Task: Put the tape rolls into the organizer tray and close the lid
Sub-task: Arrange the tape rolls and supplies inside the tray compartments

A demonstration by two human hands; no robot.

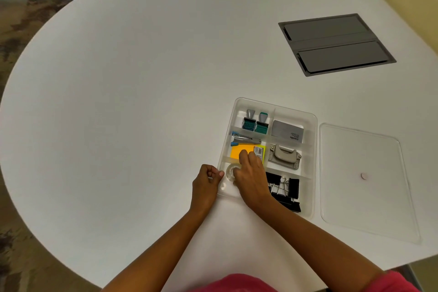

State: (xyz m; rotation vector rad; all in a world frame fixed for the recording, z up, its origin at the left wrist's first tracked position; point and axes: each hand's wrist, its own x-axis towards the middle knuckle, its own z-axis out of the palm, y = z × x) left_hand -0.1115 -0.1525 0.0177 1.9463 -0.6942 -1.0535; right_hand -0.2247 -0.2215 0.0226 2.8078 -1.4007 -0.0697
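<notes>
A clear plastic organizer tray (311, 149) with several compartments lies on the white table. In its near-left compartment sits a clear tape roll (229, 172), and my right hand (251, 178) is over it with the fingers closed around the roll. My left hand (206, 185) rests curled at the tray's left rim, the thumb touching the edge, holding nothing I can see. The clear lid (362, 180) lies flat on the table just right of the tray, off the tray.
The tray holds two stamps (256, 123), a stapler (246, 141), orange sticky notes (238, 152), a grey box (286, 131), a hole punch (284, 155) and black binder clips (284, 189). A grey cable hatch (336, 44) is set into the table far right.
</notes>
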